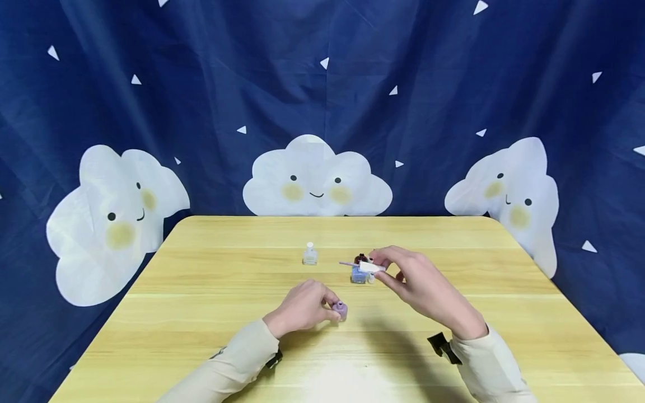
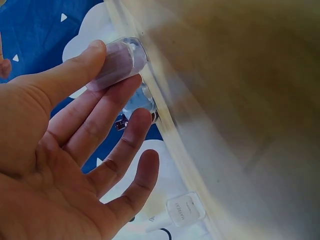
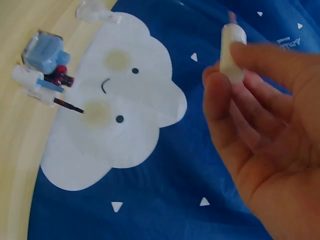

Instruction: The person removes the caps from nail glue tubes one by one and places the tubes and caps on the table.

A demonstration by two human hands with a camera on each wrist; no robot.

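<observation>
My left hand [image 1: 304,305] pinches a small bottle of purple nail polish [image 1: 340,310] between thumb and fingers; its neck is uncapped. In the left wrist view the purple polish bottle [image 2: 117,62] shows clear glass at its base, and the other fingers spread loosely. My right hand [image 1: 428,285] holds a white nail polish cap [image 1: 372,267] by thumb and fingertips, its purple-coated brush [image 1: 347,263] pointing left. This cap is above and apart from the purple bottle. Beyond the brush stand a blue polish bottle [image 1: 359,275] and a dark red one [image 1: 360,258], partly hidden by the cap and hand.
A clear polish bottle with a white cap [image 1: 309,255] stands farther back on the wooden table [image 1: 227,268]. Beside the blue bottle lie two white caps [image 3: 27,75] with blue and dark brushes. Behind the table hangs a blue curtain [image 1: 282,67] with clouds.
</observation>
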